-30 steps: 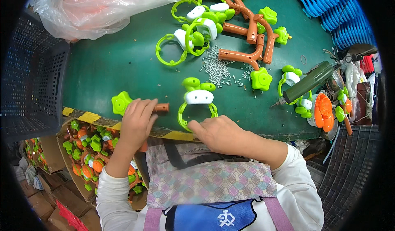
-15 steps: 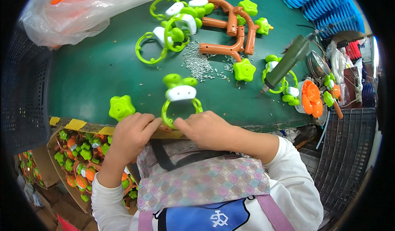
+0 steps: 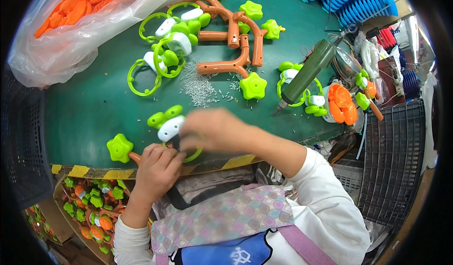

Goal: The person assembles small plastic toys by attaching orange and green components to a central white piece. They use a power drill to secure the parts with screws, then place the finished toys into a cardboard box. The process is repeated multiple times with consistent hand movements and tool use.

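Near the table's front edge, my left hand (image 3: 158, 170) is closed around a brown plastic branch piece (image 3: 135, 158). A green star (image 3: 120, 148) is on the branch's far end. Beside my fingers lies a green ring toy part with a white two-holed block (image 3: 171, 128) and green lobes. My right hand (image 3: 212, 130), smeared by motion, is over the ring's right side, so its grip is unclear. Small silver screws (image 3: 200, 86) lie in a pile beyond my hands.
Brown branches (image 3: 222, 66), green stars (image 3: 253, 86) and ring parts (image 3: 144, 78) lie farther back. A dark green electric screwdriver (image 3: 314, 69) slants at the right. An orange-filled plastic bag (image 3: 61, 52) sits far left. A box of assembled toys (image 3: 92, 203) stands below the table edge.
My right hand has lifted off the ring's lower side and moved up beside the white block. The ring part has tilted and shifted left. My left hand stays near the edge.
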`<state>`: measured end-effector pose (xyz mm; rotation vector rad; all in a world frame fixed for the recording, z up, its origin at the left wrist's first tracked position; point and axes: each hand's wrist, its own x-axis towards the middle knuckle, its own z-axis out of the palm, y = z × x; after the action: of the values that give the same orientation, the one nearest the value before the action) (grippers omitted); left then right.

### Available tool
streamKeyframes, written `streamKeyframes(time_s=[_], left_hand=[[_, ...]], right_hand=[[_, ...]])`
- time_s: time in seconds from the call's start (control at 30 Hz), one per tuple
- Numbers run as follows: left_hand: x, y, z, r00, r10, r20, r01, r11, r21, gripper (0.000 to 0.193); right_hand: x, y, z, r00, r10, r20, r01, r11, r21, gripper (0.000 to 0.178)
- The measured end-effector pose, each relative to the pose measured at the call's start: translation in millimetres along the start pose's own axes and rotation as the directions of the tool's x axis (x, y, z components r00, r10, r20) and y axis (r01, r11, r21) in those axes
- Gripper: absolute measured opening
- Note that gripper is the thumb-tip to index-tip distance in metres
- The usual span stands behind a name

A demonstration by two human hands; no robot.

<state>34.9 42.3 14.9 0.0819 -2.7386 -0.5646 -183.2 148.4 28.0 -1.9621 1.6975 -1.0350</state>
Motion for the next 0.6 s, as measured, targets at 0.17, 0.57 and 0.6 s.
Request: streamKeyframes(time_s=[0.17, 0.57, 0.6], left_hand=[[5.9, -5.1, -0.7, 0.996, 0.089, 0.030, -0.091, 0.991, 0.093, 0.027], [-0.7, -12.9, -3.0, 0.998, 0.030, 0.053, -0.026, 0.996, -0.080, 0.029], [0.9, -14.4, -3.1, 0.997, 0.046, 0.057, -0.041, 0.994, -0.097, 0.027]], right_hand=[[9.1, 62.9, -62.2, 0.813, 0.252, -0.524, -0.573, 0.505, -0.646, 0.045], [-47.0, 20.1, -68.9, 0.973, -0.220, -0.076, 0.183, 0.926, -0.331, 0.053], [-56.1, 20.3, -65.3, 0.966, -0.259, -0.008, 0.238, 0.898, -0.371, 0.051]])
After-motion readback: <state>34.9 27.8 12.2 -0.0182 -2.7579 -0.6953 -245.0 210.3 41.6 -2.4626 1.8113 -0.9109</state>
